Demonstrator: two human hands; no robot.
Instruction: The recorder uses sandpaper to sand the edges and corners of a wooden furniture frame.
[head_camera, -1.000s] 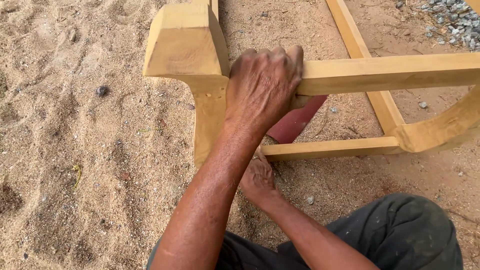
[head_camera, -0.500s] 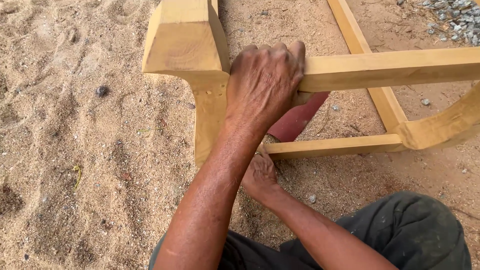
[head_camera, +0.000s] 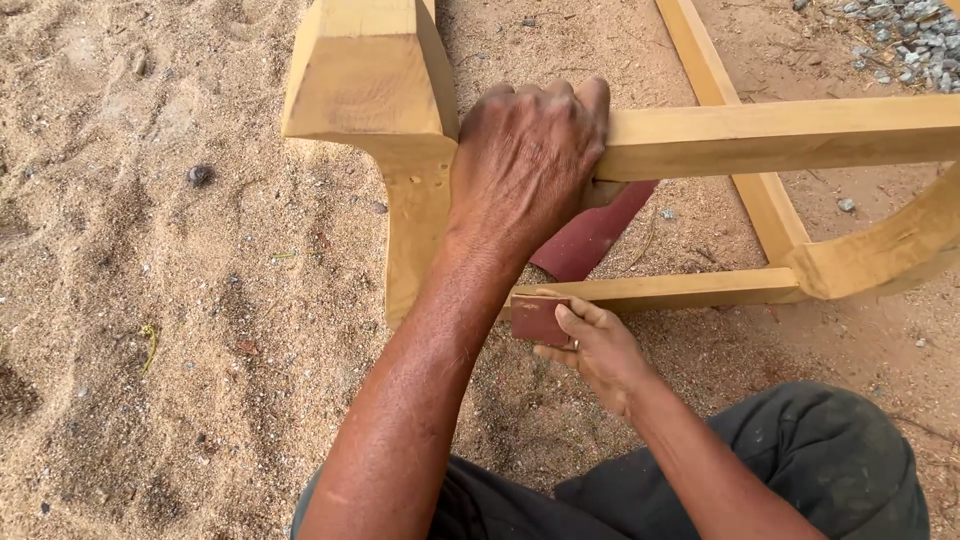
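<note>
Left hand (head_camera: 525, 160) clamped over the upper rail (head_camera: 780, 135) of the pale wooden frame, beside the thick leg (head_camera: 375, 90). Right hand (head_camera: 595, 345) pinching a small reddish sanding pad (head_camera: 540, 318), closed on it, against the near end of the lower rail (head_camera: 680, 290). Best kept flat along the grain, with the frame steadied (a loose red sheet (head_camera: 590, 235) behind). Sandy ground (head_camera: 150, 300) outdoors, gravel (head_camera: 910, 40) far right.
</note>
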